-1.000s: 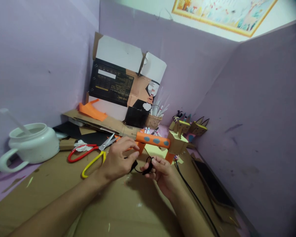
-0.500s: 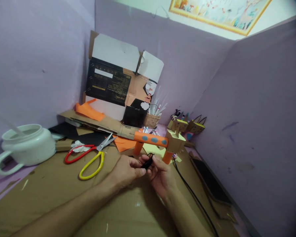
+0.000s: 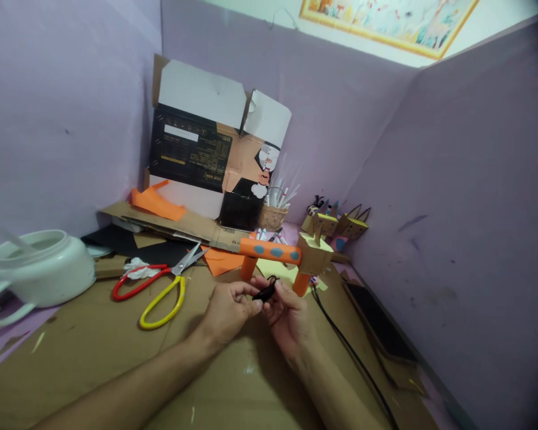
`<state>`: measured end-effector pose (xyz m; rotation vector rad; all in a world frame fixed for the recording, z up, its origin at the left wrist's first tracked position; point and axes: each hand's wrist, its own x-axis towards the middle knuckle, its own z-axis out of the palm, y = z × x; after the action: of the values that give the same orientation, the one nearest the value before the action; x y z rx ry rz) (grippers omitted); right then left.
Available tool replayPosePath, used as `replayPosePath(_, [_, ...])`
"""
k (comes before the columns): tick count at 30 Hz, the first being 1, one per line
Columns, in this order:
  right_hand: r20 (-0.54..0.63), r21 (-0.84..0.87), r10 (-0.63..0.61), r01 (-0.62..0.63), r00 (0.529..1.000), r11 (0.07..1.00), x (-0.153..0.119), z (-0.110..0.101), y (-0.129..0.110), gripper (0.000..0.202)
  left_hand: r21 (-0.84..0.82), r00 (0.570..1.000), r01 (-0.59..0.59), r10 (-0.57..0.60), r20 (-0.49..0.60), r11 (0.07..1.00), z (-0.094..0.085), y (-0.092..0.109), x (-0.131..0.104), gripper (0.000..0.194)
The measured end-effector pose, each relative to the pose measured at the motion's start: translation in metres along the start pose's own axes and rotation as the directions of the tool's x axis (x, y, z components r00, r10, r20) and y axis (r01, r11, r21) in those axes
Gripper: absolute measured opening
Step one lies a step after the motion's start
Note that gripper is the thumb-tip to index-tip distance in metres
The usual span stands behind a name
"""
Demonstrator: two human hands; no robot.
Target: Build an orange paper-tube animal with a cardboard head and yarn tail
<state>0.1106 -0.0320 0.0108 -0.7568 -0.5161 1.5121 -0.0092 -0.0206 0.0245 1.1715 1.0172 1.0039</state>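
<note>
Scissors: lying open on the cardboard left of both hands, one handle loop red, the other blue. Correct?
Not quite: the second loop is yellow, not blue, as the head view shows now. The rest holds: the scissors lie open on the cardboard, left of the left hand and right hand, with the other loop red.

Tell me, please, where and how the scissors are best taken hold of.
Probably by the yellow loop, coming from the person's near side: the scissors lie open, with that loop towards the person and the blades pointing away.
</note>
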Motion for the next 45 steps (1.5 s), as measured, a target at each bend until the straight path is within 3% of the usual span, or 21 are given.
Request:
replayPosePath(4, [0.013, 0.018, -0.009, 0.008, 1.000, 1.000, -0.001, 0.000, 0.001, 0.014, -0.068, 0.999, 0.031, -0.032, -0.019, 0.997, 0.002, -0.004, 0.001, 0.013])
replayPosePath(10, [0.019, 0.115, -0.010, 0.008, 1.000, 0.993, -0.003, 0.004, -0.001, 0.015, -0.117, 0.981, 0.174, -0.183, -0.071, 0.978, 0.004, -0.007, 0.001, 0.012])
replayPosePath(17, [-0.008, 0.171, -0.012, 0.013, 1.000, 0.985, -0.001, 0.003, -0.001, 0.021, -0.217, 0.961, 0.273, -0.278, 0.010, 0.937, 0.004, -0.009, 0.000, 0.023])
replayPosePath(25, [0.009, 0.132, -0.053, 0.051, 0.999, 0.990, 0.002, 0.002, 0.001, 0.026, -0.166, 0.957, 0.290, -0.285, 0.056, 0.943, 0.006, -0.012, 0.001, 0.022])
replayPosePath(28, [0.080, -0.012, -0.018, 0.019, 0.997, 1.000, 0.000, 0.001, -0.002, 0.027, -0.047, 0.981, 0.191, -0.188, 0.046, 0.981, 0.000, -0.009, 0.004, 0.021])
replayPosePath(30, [0.118, -0.145, 0.011, 0.006, 0.993, 0.989, -0.002, 0.001, -0.004, 0.027, 0.076, 0.997, 0.003, 0.003, -0.081, 0.997, -0.007, -0.002, 0.005, 0.020])
replayPosePath(32, [0.137, -0.256, 0.038, -0.002, 0.990, 0.967, -0.004, 0.001, -0.005, 0.028, 0.212, 0.962, -0.173, 0.211, -0.171, 0.962, -0.015, 0.008, 0.004, 0.024])
replayPosePath(33, [0.146, -0.296, 0.057, -0.011, 0.988, 0.955, -0.005, 0.001, -0.006, 0.029, 0.263, 0.950, -0.229, 0.274, -0.150, 0.937, -0.020, 0.013, 0.002, 0.028])
replayPosePath(35, [0.165, -0.351, 0.099, -0.036, 0.981, 0.936, -0.006, 0.002, -0.005, 0.030, 0.294, 0.951, -0.299, 0.310, 0.009, 0.908, -0.028, 0.021, 0.000, 0.037])
replayPosePath(39, [0.173, -0.392, 0.160, -0.081, 0.972, 0.916, -0.007, 0.003, -0.007, 0.033, 0.282, 0.911, -0.277, 0.157, 0.382, 0.919, -0.038, 0.026, 0.001, 0.044])
replayPosePath(42, [0.171, -0.401, 0.204, -0.121, 0.964, 0.908, -0.007, 0.004, -0.010, 0.035, 0.224, 0.861, -0.269, 0.130, 0.491, 0.937, -0.040, 0.024, 0.003, 0.037])
replayPosePath(45, [0.174, -0.412, 0.251, -0.161, 0.952, 0.897, -0.008, 0.003, -0.011, 0.034, 0.259, 0.864, -0.282, 0.127, 0.488, 0.924, -0.040, 0.024, 0.003, 0.029])
